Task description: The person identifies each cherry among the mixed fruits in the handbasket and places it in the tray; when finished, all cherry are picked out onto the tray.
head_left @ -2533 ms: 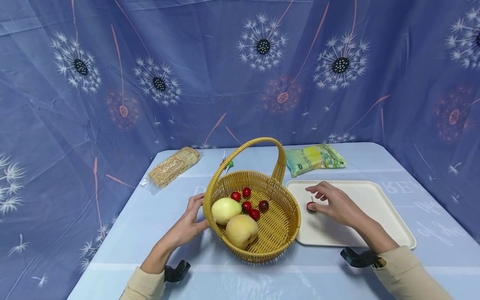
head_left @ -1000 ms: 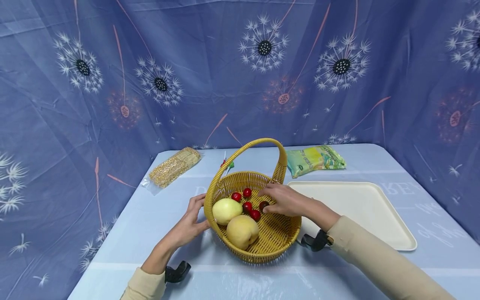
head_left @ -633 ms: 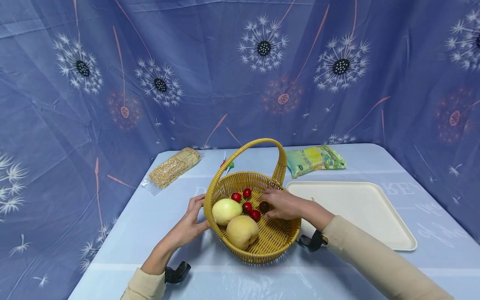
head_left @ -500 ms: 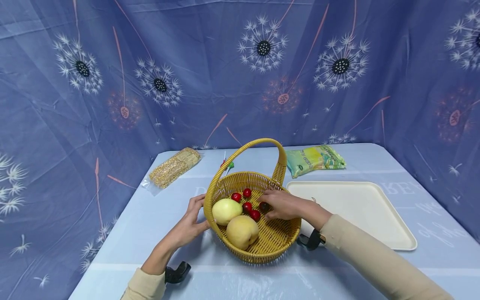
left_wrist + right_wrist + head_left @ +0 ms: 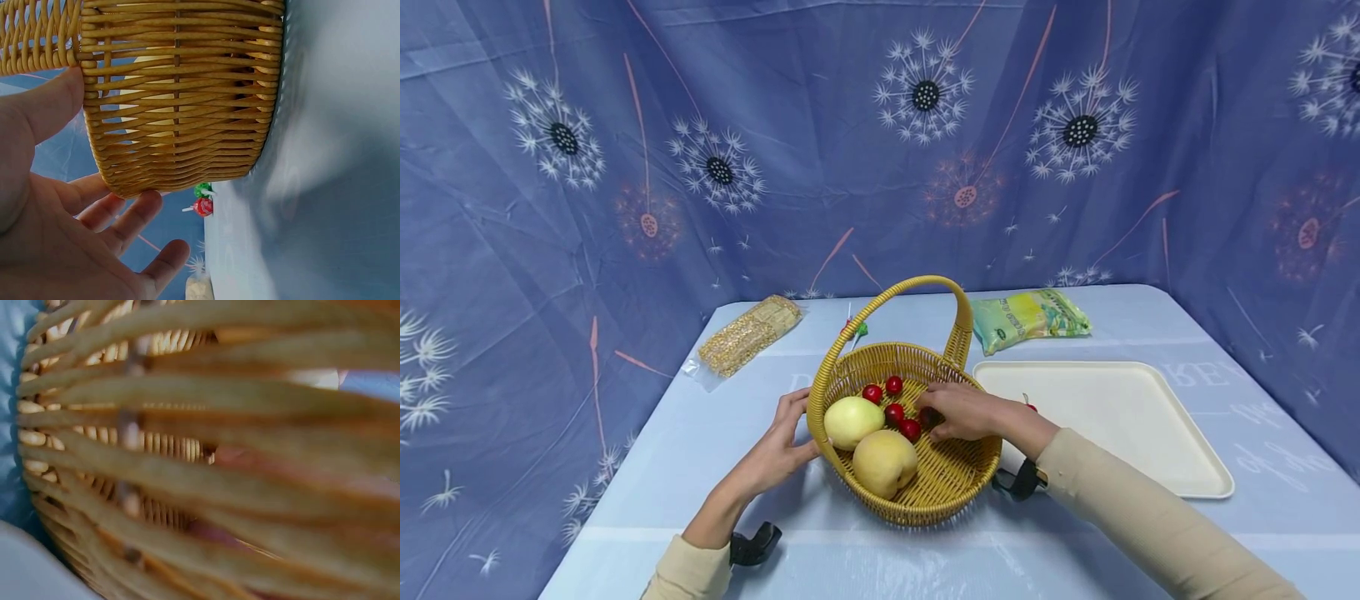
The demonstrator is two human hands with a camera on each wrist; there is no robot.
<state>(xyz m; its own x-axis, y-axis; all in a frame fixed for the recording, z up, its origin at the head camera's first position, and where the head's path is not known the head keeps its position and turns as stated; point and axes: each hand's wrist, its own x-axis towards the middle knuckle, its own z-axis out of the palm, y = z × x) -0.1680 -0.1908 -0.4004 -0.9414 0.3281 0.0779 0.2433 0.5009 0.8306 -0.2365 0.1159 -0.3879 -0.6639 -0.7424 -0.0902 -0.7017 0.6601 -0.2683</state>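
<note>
The round wicker basket [image 5: 955, 487] with a tall handle [image 5: 891, 293] stands mid-table. It holds a pale yellow fruit [image 5: 853, 422], a peach-like fruit [image 5: 884, 463] and several red cherries [image 5: 910, 430]. On its left side my left hand [image 5: 786, 442] holds the wall; the left wrist view shows the thumb [image 5: 59, 103] at the rim near the handle and fingertips on the rim farther along. Inside the basket, my right hand [image 5: 966, 412] pinches a dark cherry [image 5: 929, 417], partly covered by the fingers. Blurred weave fills the right wrist view.
The cream tray [image 5: 1120, 433] lies right of the basket, a stemmed cherry [image 5: 1030, 406] on it partly behind my right wrist. A green-yellow packet [image 5: 1030, 319] and a bag of grains [image 5: 751, 333] lie at the back. Small red and green lollipops [image 5: 203, 206] lie behind the basket.
My right hand has moved left from the cherry on the tray into the basket, and its fingers have closed around the dark cherry. The left hand and basket stay put.
</note>
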